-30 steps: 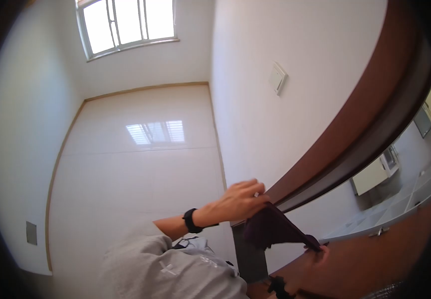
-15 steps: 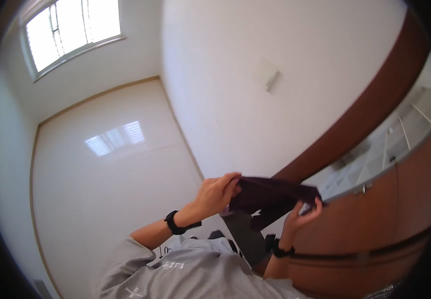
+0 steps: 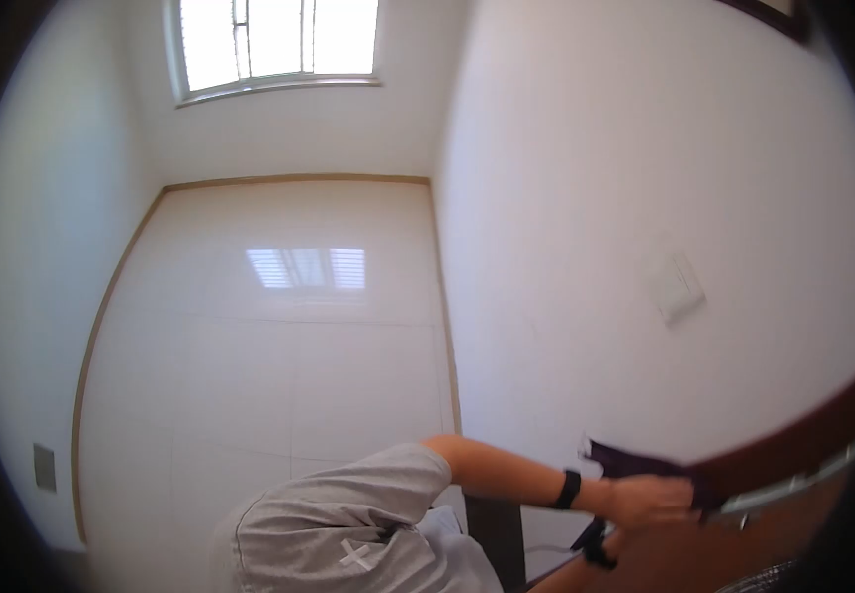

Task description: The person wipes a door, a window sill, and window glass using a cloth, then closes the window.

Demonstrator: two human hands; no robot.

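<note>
A dark purple cloth point(image 3: 635, 463) shows at the lower right, partly behind my left hand point(image 3: 650, 501). My left arm reaches across to the right, with a black band round the wrist. The fingers of that hand lie against the cloth, but motion smears them, so their grip is unclear. Just below it, my right hand point(image 3: 616, 541) is mostly hidden behind the left one. Its black wristband and forearm show, while its fingers do not.
Brown wood trim point(image 3: 793, 442) and a reddish-brown surface point(image 3: 744, 544) lie at the lower right. A switch plate point(image 3: 679, 288) is on the white wall point(image 3: 566, 247). Pale floor tiles point(image 3: 210, 376) stretch towards a window point(image 3: 279, 40).
The view has swung, and the wood trim is now lower right. My left hand has moved right, over my right hand. The cloth, earlier spread between both hands, is now bunched and partly hidden.
</note>
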